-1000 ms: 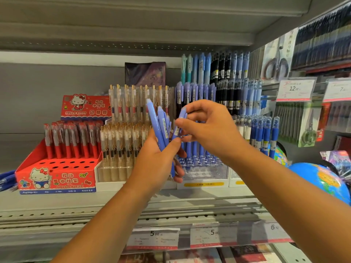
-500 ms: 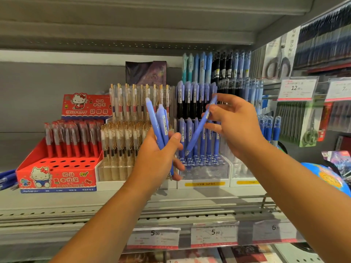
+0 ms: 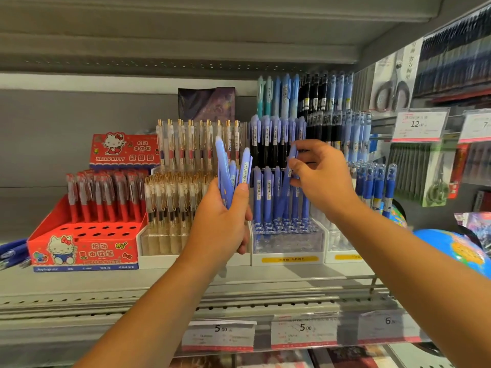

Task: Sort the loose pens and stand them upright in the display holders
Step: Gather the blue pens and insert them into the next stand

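grey shop shelf (image 3: 79, 285) w/ clear holder (image 3: 288, 243): l hand (image 3: 220, 221) is gripping pen bunch (image 3: 225, 168); r hand (image 3: 324, 179), at its 3 o'clock, is pinching 1 pen (image 3: 292, 158).

The red cardboard header card (image 3: 125, 152) at the far left reads "HELLO KITTY" beside Chinese characters. The red cardboard display box (image 3: 85, 251) below it bears more Chinese characters, and the small print along its blue strip is too blurred to read. On the near shelf edge, the left white price tag (image 3: 220, 334) reads "5.00", the middle price tag (image 3: 305, 332) "5.00" and the right price tag (image 3: 389, 325) "6". At the far right, the hanging price card (image 3: 418, 126) reads "12" and the cut-off price card (image 3: 478, 126) "7".
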